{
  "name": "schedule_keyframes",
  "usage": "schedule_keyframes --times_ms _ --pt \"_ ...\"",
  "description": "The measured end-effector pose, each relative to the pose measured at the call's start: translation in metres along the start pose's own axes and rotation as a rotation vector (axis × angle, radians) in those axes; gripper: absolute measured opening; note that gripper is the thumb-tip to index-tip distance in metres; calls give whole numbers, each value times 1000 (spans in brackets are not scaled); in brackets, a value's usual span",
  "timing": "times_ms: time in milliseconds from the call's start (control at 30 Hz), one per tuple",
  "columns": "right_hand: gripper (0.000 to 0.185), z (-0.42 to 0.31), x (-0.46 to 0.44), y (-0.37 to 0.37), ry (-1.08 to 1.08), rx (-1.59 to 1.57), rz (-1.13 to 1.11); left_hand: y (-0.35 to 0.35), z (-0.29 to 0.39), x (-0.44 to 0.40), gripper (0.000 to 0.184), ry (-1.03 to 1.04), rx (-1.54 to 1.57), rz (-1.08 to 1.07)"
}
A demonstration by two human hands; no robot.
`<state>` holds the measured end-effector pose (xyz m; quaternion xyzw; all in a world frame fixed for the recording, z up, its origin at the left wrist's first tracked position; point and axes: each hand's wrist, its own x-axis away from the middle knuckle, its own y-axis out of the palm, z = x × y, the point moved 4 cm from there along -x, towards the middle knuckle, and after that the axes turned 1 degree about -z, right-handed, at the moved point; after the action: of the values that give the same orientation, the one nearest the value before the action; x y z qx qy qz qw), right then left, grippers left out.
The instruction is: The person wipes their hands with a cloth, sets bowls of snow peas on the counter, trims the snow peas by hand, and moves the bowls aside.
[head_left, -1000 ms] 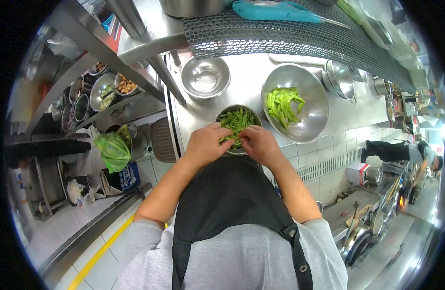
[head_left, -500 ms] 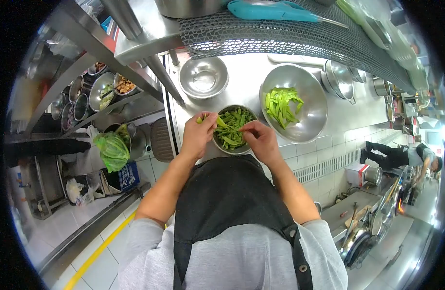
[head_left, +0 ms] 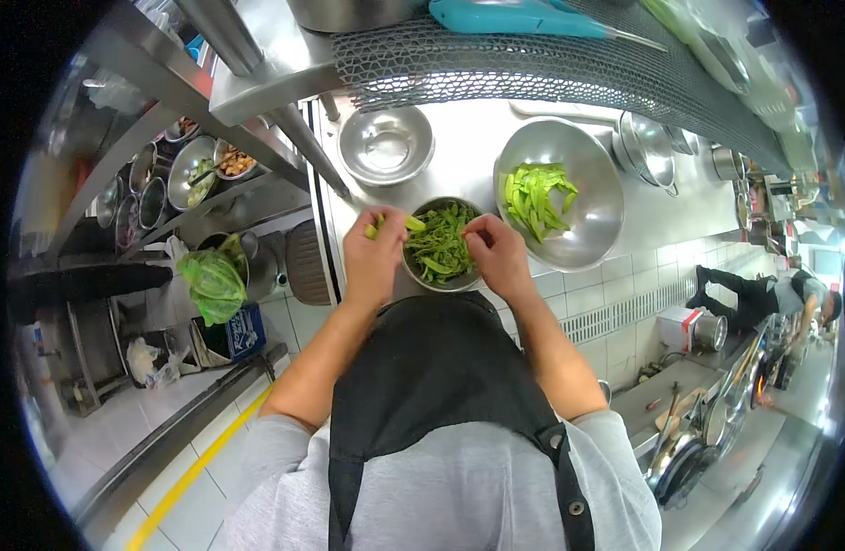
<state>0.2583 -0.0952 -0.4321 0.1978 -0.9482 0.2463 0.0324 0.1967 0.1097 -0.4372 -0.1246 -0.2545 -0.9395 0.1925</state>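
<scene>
My left hand (head_left: 374, 255) is closed around bright green pods (head_left: 413, 223) that look like snow peas; their ends stick out past the fingers. My right hand (head_left: 498, 253) is pinched at the right rim of a round metal bowl, and anything between its fingertips is too small to make out. That bowl (head_left: 429, 284) stands between both hands, filled with a tangle of darker green pods and thin strips (head_left: 442, 241). To the right, a large steel bowl (head_left: 592, 216) holds a pile of light green pods (head_left: 538, 198).
An empty steel bowl (head_left: 386, 147) stands behind my left hand on the steel counter (head_left: 468, 129). Overhead, a shelf with black mesh (head_left: 496, 69) carries a turquoise-handled tool (head_left: 514, 16). Food bowls fill a left rack; a cabbage (head_left: 213, 283) sits below. Another person (head_left: 789, 301) is far right.
My right hand has drawn slightly up and right, away from the middle of the filled bowl. My left hand has shifted a little left, still holding the pods.
</scene>
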Motion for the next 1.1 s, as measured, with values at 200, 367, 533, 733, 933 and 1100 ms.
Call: schedule_keyframes --times_ms 200,367,533,733,933,1100 --pt "15 -1 1 15 -422 487 10 -32 -1 -16 10 -222 418 -63" --pt "14 12 -3 47 -377 681 -226 -30 -13 -8 12 -324 402 -102" --pt "17 23 -8 45 -155 362 -179 -26 -9 -3 14 -264 25 -200" --pt "21 24 -3 20 90 -248 -185 1 -9 9 22 98 -671 -319" --pt "21 -20 7 3 -3 -188 -114 17 7 2 25 300 -938 -416" --pt "17 -39 10 -10 -219 146 -128 20 12 4 23 384 -1106 -511"
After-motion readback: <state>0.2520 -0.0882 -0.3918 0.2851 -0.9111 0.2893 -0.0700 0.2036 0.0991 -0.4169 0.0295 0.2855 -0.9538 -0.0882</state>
